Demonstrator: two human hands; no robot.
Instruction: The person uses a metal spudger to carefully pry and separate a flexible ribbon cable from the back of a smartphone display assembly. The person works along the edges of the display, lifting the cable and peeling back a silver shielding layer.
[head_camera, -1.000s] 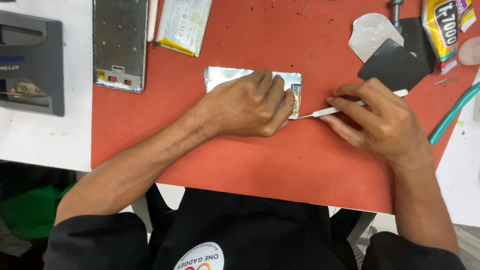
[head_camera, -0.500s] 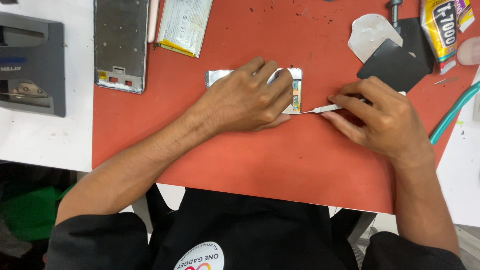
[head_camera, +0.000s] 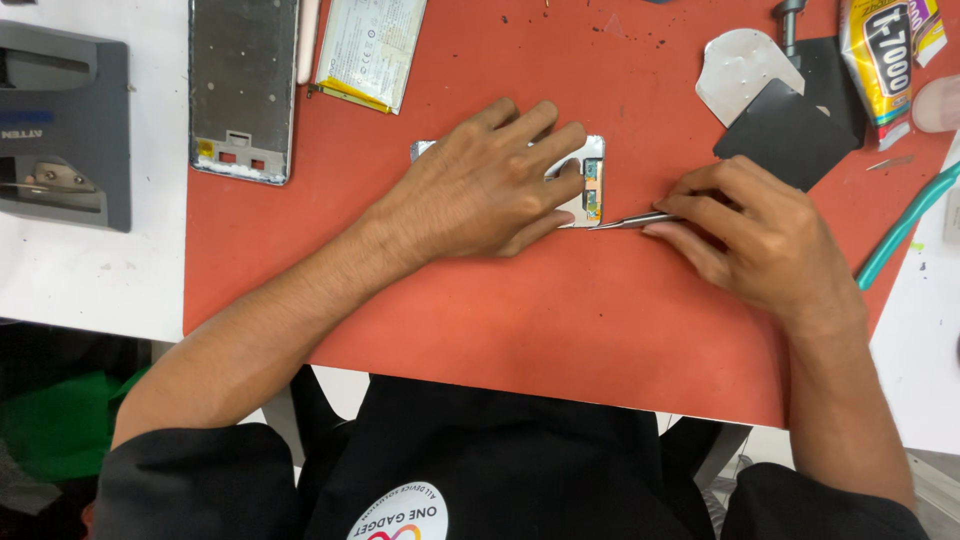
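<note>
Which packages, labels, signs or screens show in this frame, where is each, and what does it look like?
Glue tube: top right corner, flattened, yellow and black with white print.
Battery: top centre on the red mat, flat silver rectangle, printed label, yellow edge.
Round badge: bottom centre on the black apron, white with dark lettering.
Grey device: far left on the white table, dark lettering on its face.
No lit screen.
</note>
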